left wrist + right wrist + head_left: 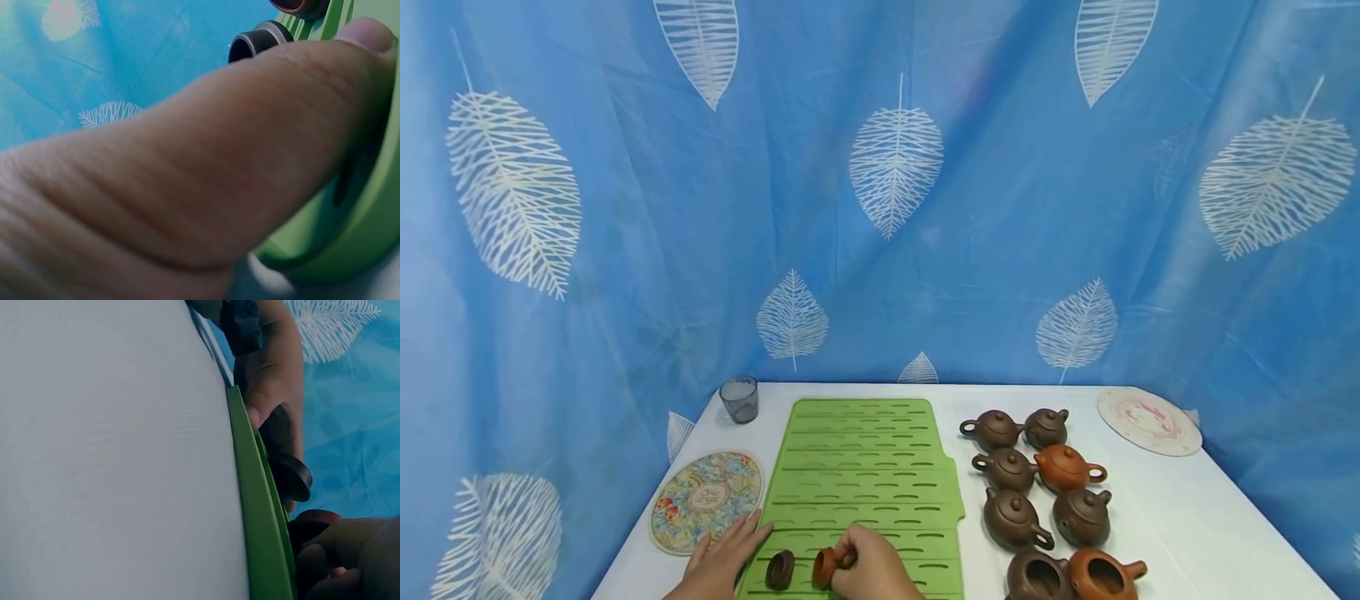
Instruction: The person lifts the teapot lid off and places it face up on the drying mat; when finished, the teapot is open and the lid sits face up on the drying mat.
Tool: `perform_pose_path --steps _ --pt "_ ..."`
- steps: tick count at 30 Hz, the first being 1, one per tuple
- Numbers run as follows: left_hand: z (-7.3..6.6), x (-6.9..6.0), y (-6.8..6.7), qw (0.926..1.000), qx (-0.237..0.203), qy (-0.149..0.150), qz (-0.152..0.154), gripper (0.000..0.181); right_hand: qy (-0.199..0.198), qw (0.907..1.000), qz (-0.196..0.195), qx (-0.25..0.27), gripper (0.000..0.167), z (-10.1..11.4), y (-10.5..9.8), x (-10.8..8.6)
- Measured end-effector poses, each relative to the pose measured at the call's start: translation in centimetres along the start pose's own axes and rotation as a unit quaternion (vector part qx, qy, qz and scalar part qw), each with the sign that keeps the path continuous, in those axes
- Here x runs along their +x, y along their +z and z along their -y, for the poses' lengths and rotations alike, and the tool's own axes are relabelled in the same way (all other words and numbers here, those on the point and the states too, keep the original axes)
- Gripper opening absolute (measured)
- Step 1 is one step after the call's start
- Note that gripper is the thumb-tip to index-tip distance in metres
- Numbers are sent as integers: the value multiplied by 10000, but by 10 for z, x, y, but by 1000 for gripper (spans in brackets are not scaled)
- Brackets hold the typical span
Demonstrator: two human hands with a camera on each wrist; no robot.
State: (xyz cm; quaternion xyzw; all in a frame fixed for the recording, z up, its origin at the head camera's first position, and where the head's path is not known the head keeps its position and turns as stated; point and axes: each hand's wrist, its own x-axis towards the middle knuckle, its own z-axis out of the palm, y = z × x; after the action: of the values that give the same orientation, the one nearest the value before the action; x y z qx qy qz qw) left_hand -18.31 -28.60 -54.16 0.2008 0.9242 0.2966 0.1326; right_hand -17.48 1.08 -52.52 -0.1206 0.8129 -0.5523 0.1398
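A green draining mat lies mid-table with ridges and slots. My left hand rests at its near left edge, fingers fairly straight; the left wrist view shows its thumb against the mat's rim. Just right of that hand, a dark brown teapot lid stands on its side on the mat, its hollow underside visible. With thumb and fingers, my right hand pinches an orange-brown teapot lid beside it, near the knob side. The fingers partly cover this lid in the right wrist view.
Several lidded teapots stand right of the mat. Nearest are two lidless ones, one dark brown, one orange-brown. A patterned round plate and grey glass are left; a pale plate lies far right.
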Motion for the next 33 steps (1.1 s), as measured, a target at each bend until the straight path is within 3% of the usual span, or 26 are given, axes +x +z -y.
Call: perform_pose_path --steps 12,16,21,28,33 --pt "-4 -2 0 10000 -5 54 -41 104 -40 9997 34 -247 10 -1 -9 -3" --pt "-4 -2 -1 10000 45 47 -43 107 76 9997 149 -152 8 1 -14 -4" --pt "-4 -3 -1 10000 47 -29 -27 107 -20 9996 232 129 17 2 -24 -7" --pt "-3 -2 1 10000 -54 -37 -26 106 -105 9978 360 549 26 12 -52 -13" --pt "-3 -2 1 10000 -81 21 -9 105 -207 9991 131 350 31 20 -81 -24"
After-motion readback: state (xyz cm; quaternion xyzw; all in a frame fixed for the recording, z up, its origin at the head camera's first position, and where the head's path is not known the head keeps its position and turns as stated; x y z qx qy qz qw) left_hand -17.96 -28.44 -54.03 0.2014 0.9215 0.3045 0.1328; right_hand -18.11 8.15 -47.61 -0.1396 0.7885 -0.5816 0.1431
